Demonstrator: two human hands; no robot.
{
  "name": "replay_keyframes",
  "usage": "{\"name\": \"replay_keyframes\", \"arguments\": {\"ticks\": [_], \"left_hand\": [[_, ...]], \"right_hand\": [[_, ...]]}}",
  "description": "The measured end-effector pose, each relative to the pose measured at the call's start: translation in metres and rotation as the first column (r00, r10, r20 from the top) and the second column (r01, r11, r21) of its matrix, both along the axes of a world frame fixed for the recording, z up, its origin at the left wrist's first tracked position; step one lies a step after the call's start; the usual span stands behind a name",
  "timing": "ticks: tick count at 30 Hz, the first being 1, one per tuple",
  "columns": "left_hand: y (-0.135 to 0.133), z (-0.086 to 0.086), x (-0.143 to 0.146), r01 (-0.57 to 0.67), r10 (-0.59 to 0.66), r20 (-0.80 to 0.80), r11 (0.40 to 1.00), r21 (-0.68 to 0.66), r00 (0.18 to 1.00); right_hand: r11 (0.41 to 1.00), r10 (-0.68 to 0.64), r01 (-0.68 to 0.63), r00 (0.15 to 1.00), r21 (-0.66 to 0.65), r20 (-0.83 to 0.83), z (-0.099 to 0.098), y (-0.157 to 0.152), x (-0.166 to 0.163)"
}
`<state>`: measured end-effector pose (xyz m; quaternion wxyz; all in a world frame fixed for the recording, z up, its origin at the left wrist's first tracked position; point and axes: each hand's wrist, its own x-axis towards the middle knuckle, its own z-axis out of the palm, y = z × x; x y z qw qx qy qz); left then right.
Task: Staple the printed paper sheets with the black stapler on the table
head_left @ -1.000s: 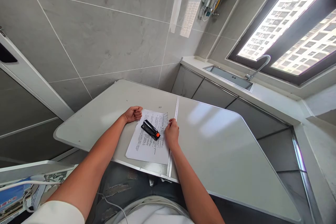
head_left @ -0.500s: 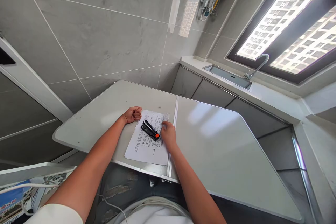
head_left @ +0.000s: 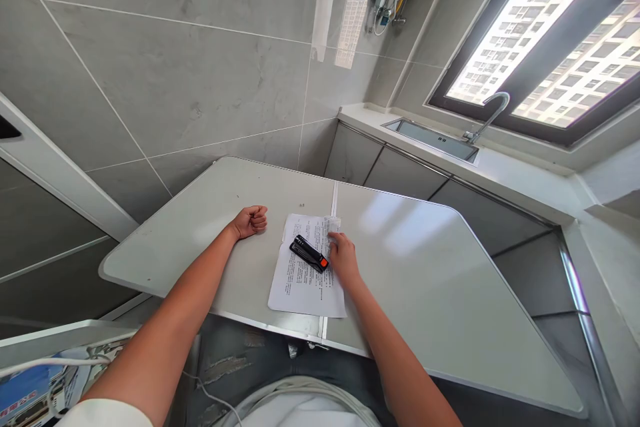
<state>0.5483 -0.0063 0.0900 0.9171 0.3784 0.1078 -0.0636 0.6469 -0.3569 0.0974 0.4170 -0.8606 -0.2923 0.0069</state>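
A printed sheet of paper [head_left: 303, 277] lies on the grey table [head_left: 425, 280] just before me. On it rests a black stapler [head_left: 310, 253] with an orange end. My right hand [head_left: 343, 255] lies on the paper's right edge, fingers pressed down beside the stapler's orange end. My left hand [head_left: 250, 220] is curled into a fist on the bare tabletop, a short way left of the sheet, with nothing seen in it.
A seam [head_left: 330, 227] splits the table into two leaves. Behind is a grey tiled wall; at the right a counter with a sink [head_left: 430, 137] and tap [head_left: 487, 113] under a window. A white cable [head_left: 45, 363] and printed boxes lie low at the left.
The paper with the stapler has slid to the right, away from my left fist, and now crosses the table seam. My right hand moved with it.
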Motion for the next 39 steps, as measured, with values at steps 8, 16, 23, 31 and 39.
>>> {"name": "replay_keyframes", "arguments": {"ticks": [8,16,23,31,39], "left_hand": [[0.002,0.001,-0.001,-0.02,0.02,0.004,0.999,0.034,1.0],[0.0,0.004,-0.001,-0.043,0.044,-0.014,0.997,0.066,0.999],[0.001,0.004,-0.002,-0.046,0.045,0.005,0.994,0.101,0.999],[0.002,0.003,-0.002,-0.016,0.008,0.046,0.983,0.181,0.999],[-0.009,0.006,-0.007,-0.018,-0.001,0.071,0.964,0.265,0.997]], "right_hand": [[0.999,-0.037,0.035,0.996,-0.018,-0.08,-0.005,-0.042,0.033],[0.98,-0.172,0.184,0.975,-0.076,0.141,0.023,-0.058,0.014],[0.975,0.195,-0.182,0.976,-0.127,0.1,0.027,-0.036,-0.034],[0.98,0.194,-0.191,0.98,0.055,-0.051,0.023,-0.037,0.001],[0.928,0.363,-0.37,0.926,0.051,0.106,0.026,-0.028,0.072]]}}
